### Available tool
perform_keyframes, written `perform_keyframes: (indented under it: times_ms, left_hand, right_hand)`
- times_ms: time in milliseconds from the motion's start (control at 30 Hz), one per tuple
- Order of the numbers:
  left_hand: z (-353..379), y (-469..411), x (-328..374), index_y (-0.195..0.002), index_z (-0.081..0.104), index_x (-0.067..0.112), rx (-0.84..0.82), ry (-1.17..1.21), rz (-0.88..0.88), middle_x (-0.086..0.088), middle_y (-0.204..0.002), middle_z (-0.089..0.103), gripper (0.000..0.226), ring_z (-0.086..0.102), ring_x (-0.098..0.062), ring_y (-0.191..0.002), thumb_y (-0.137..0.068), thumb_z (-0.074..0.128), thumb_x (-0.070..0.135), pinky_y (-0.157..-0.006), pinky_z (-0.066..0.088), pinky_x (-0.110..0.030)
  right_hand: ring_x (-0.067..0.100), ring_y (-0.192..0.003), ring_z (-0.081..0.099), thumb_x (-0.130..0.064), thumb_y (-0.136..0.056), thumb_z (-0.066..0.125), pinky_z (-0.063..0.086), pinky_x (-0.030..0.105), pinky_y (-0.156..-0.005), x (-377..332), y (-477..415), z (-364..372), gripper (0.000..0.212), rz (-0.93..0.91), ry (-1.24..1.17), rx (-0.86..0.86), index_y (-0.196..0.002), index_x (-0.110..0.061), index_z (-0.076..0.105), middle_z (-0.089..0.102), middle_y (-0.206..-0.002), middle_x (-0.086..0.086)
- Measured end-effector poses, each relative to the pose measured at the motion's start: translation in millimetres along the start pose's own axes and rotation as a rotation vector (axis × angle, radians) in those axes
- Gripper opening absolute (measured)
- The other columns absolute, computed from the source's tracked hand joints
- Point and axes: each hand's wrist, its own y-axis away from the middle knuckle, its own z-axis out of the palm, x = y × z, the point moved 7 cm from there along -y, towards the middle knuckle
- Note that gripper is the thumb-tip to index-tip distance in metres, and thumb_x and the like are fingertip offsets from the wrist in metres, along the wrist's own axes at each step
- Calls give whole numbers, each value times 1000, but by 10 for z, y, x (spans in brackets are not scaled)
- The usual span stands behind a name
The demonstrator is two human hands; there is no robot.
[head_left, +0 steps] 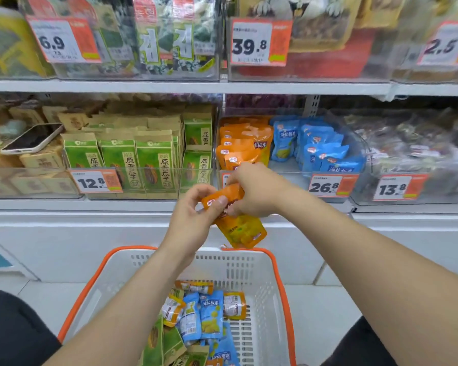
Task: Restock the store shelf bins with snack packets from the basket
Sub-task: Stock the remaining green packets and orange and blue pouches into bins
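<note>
White metal shelves (pixel 143 87) line this store aisle and carry clear plastic bins. Below them a white base panel (pixel 64 247) runs down to a pale tiled floor (pixel 317 310).

Both hands meet in the middle, in front of the lower shelf's edge. The left hand (pixel 193 215) pinches the top of an orange packet (pixel 239 232) between thumb and fingers. The right hand (pixel 251 192) curls round the same packet from 2 o'clock, so both grips are closed on it. I cannot tell whether they hold one packet or several. It hangs tilted, its lower end toward 5 o'clock, just above the basket's far rim.

At 12 o'clock from the hands is a bin of orange packs (pixel 245 140), with blue packs (pixel 315 147) just beside them toward 3 o'clock. Green packs (pixel 122 159) stand upright at 10 o'clock. Further toward 9 o'clock, a phone (pixel 32 138) lies face up on brown packs (pixel 41 161). Price tags read 12.8 (pixel 95 182), 26.8 (pixel 328 186) and 13.8 (pixel 397 189).

At 6 o'clock sits the white basket (pixel 278 273) with an orange rim, holding loose blue packets (pixel 209 315), more orange and some green.
</note>
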Motion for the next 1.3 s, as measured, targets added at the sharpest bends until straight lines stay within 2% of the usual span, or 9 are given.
perform_keyframes:
  times_ms: [100,200,300,467,633,867,1000,1167,1300]
  left_hand:
    - [93,-84,299,-109,55,18,133,-105,122,-4,-110,67,11,71,-20,-94,-106,60,28,-80,63,-41]
    - [199,-168,623,-113,53,21,245,-474,378,4,-111,57,15,58,-15,-100,-101,61,18,-84,50,-31]
    - [385,-292,799,-115,54,19,293,-750,568,1,-120,50,29,48,-19,-112,-89,67,17,-94,45,-41]
    - [672,-565,827,-140,46,20,281,-1017,527,-8,-163,25,69,26,-31,-150,-82,75,44,-113,30,-56]
    - [823,-832,739,-156,25,19,262,-1186,339,-6,-172,-15,115,14,-42,-154,-69,76,74,-116,25,-61]
    - [772,-1039,549,-150,31,25,298,-1149,51,-11,-170,3,114,35,-46,-142,-63,75,84,-111,32,-57]
    - [745,-1065,509,-148,33,30,296,-1142,52,-11,-158,24,104,39,-43,-137,-67,75,78,-110,35,-57]
    - [737,-1075,507,-151,30,31,277,-1160,47,-10,-155,25,104,38,-42,-136,-67,74,75,-110,33,-57]
    - [735,-1075,498,-150,30,29,270,-1145,51,-11,-156,25,105,37,-43,-137,-68,73,77,-110,32,-58]
  right_hand:
    - [27,-114,57,-36,-85,77,54,44,-86,216,34,-390,50,113,-8,157,-131,-30,60,61,-120,1]
    - [28,-100,54,-18,-93,62,44,37,-74,426,85,-768,38,148,-191,365,-129,-27,52,58,-109,1]
    - [30,-92,52,-6,-93,53,36,35,-69,633,128,-976,35,205,-299,559,-122,-25,49,60,-105,8]
    - [28,-92,49,-2,-95,53,36,36,-71,923,20,-948,37,309,-216,687,-125,-22,56,65,-109,11]
    - [40,-119,55,-9,-99,60,48,44,-85,1140,-273,-689,38,414,-178,542,-136,-19,60,62,-127,18]
    - [40,-125,56,-3,-95,62,52,43,-92,1321,-644,-450,50,521,-282,387,-143,-7,46,56,-137,22]
    - [38,-125,57,-4,-96,61,53,41,-96,1387,-830,-338,50,538,-399,321,-144,-10,47,55,-139,19]
    - [35,-116,63,-7,-95,64,55,39,-87,1334,-910,-320,33,532,-447,375,-127,-8,59,64,-127,16]
    - [41,-126,58,-13,-93,73,53,46,-97,1303,-812,-301,81,595,-391,408,-156,-6,23,55,-140,22]
